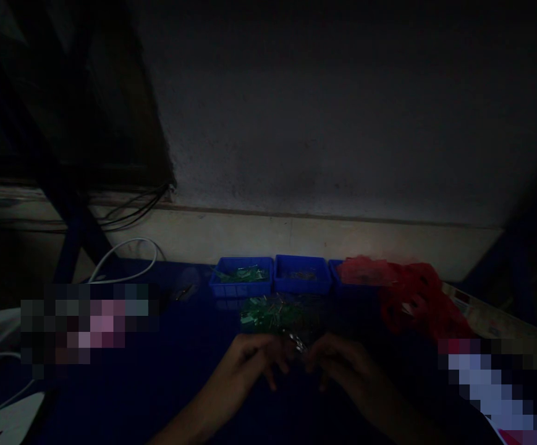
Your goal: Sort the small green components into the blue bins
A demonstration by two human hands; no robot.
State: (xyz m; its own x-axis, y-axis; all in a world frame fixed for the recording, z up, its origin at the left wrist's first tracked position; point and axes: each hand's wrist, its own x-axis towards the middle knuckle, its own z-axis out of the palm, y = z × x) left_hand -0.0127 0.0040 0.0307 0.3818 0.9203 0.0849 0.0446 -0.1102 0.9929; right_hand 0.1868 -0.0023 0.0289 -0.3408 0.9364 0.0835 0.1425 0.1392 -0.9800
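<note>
The dark blue counter (124, 389) carries everything; over it, the left hand (256, 355) and right hand (342, 358) face each other, fingers curled inward. Beyond them stand blue bins (303, 287), with a heap of green pieces (259, 316) on the near side. The small shiny piece (298, 341) is in the gap between both grips, its long axis slanting from far left to near right; neither hand is clearly nearer. Whether either grip pinches it or is loose cannot be told in this dimness.
</note>
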